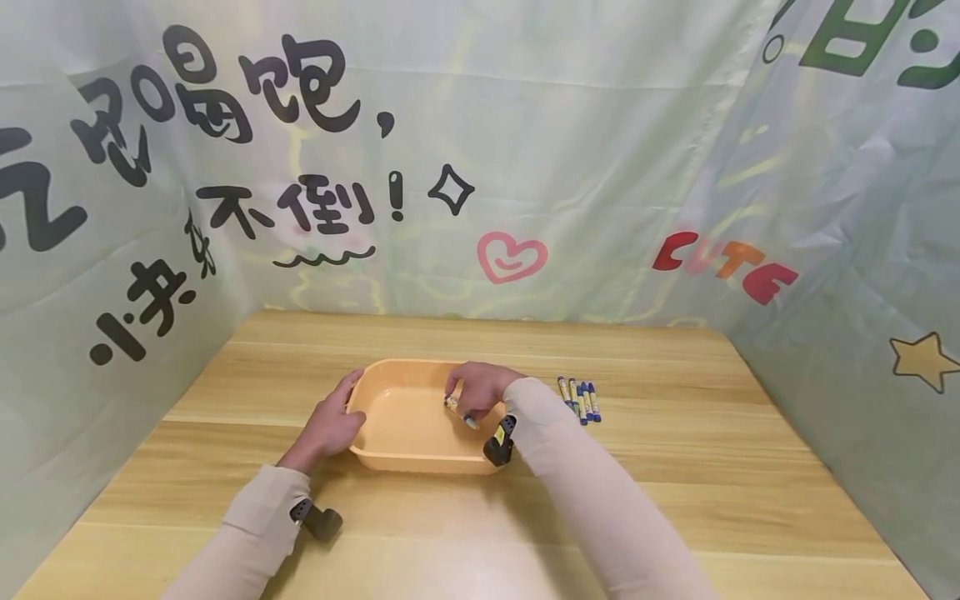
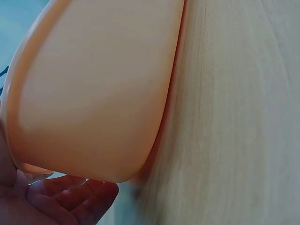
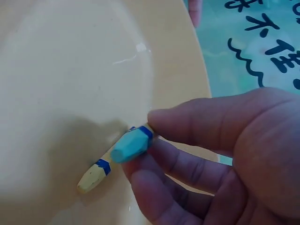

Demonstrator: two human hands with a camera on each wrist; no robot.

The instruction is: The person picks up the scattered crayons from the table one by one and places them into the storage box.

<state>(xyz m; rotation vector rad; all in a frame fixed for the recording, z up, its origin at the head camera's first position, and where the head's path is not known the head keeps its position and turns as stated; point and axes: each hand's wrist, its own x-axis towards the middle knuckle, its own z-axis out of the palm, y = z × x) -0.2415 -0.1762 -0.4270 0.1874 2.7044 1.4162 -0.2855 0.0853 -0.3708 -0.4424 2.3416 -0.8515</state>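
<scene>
Turquoise crayon [image 3: 130,146] in right grip [image 3: 248,164]

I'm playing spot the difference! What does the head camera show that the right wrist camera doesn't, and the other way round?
Only the head view shows the row of crayons on the table, the pink heart and the yellow star.

Only the right wrist view clearly shows the palm side of the right hand and the pale-yellow tip of a crayon in the tray.

Both show the tray, the right hand, black writing and the left hand, though just a sliver in the wrist view.
</scene>
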